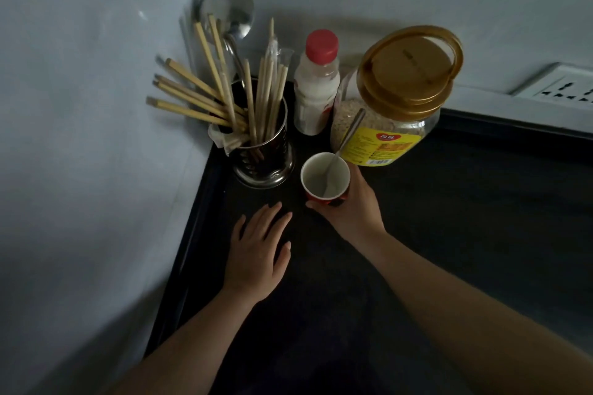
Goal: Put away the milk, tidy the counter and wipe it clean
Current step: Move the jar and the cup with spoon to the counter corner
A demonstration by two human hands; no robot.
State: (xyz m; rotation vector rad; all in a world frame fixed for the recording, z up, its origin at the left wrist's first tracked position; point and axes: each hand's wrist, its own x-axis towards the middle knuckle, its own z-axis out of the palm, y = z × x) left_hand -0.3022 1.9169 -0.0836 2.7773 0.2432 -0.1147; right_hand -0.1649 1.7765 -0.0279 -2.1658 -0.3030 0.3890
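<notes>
The right hand (349,207) is wrapped around a small red paper cup with a white inside (324,177), thumb on the near side and fingers curled round the far right side. A metal spoon (341,151) stands in the cup, its handle leaning up and away against the jar behind. The left hand (256,252) lies flat, palm down, fingers spread and holding nothing, on the black surface (465,218) just left of the cup. Both forearms reach in from the bottom edge, bare.

Directly behind the cup stands a large clear plastic jar of oats with a gold lid and yellow label (398,99). To its left, touching or nearly so, is the small white milk bottle with a red cap (316,83), upright near the back wall. Left of that, in the corner, a shiny steel utensil holder (266,157) is crowded with wooden chopsticks (205,96) and a steel ladle (229,14). A white wall socket (558,86) sits at far right.
</notes>
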